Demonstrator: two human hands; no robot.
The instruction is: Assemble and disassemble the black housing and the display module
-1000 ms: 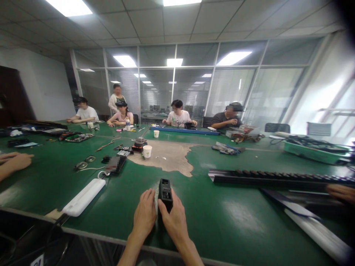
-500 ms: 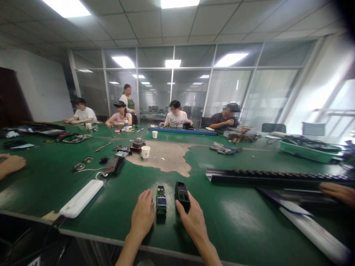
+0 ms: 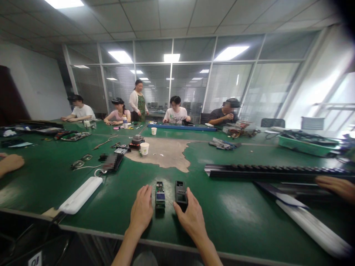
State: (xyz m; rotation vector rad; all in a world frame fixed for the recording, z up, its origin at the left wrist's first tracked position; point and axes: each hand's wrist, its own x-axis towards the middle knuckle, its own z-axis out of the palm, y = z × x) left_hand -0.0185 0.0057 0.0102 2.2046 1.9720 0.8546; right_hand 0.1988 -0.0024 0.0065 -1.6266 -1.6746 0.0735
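Note:
My left hand (image 3: 142, 208) rests on the green table just left of a narrow circuit-board module (image 3: 160, 201) with a small blue screen. Its fingers are stretched forward, and no object shows in them. A black plastic housing (image 3: 181, 192) with rectangular openings lies to the right of the module, a strip of table between the two. Around the housing's near right end is my right hand (image 3: 192, 218), thumb on the left side and fingers along the right edge.
On the left lie a white power strip (image 3: 81, 195) and glasses (image 3: 81, 162). Paper cups (image 3: 144, 148) stand farther back. Long black rails (image 3: 266, 171), a light metal strip (image 3: 310, 225) and a green basket (image 3: 307, 145) occupy the right. Neighbours' hands (image 3: 12, 164) appear at both sides; several people sit opposite.
The view has shifted slightly. The black housing now lies flatter, its face turned more upward, with my right hand still on it. Across the table, the standing person has moved right.

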